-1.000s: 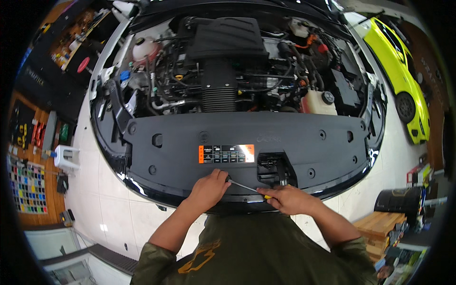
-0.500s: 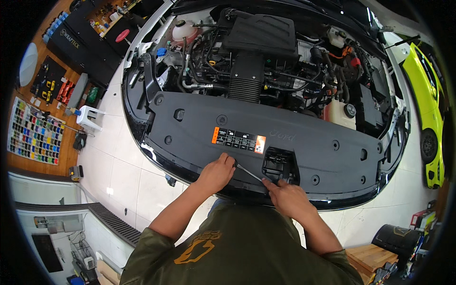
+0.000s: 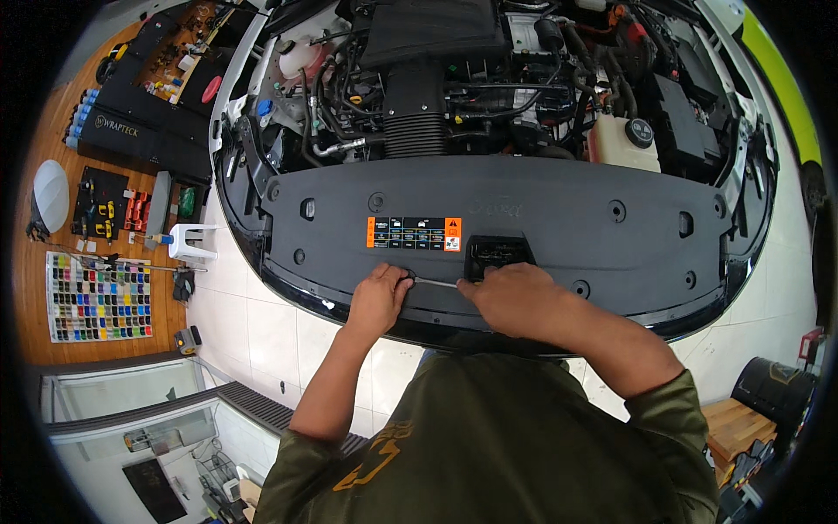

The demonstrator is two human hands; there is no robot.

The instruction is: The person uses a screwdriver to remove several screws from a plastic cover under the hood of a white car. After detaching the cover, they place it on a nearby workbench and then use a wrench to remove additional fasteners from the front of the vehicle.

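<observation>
Head view looks straight down on a car (image 3: 262,131) with its hood up, filling the far and middle of the scene from left to right. White tiled floor (image 3: 253,323) lies open at the near left, between the bumper and a glass partition; a white stool (image 3: 188,240) stands there just beside the car's left corner. Farther left, a wooden wall holds a colour swatch board (image 3: 96,297) and tool racks. At the near right, a black bin (image 3: 772,393) and a wooden crate crowd the floor close to the person.

Engine bay (image 3: 436,79) takes the far half, packed with hoses and a black engine cover. Nearer, a wide black panel (image 3: 567,210) spans the front of the car, its near edge curving along the bumper right against the person's body. An orange and black sticker (image 3: 415,233) sits on it left of centre, with a dark latch opening (image 3: 497,253) just to its right.

Left hand (image 3: 378,299) rests on the panel's near edge, fingers curled down around the tip of a thin metal tool. Right hand (image 3: 515,297) is closed over the tool's other end, just near of the latch opening. Tool (image 3: 435,281) lies level between the two hands, only its bare shaft showing.
</observation>
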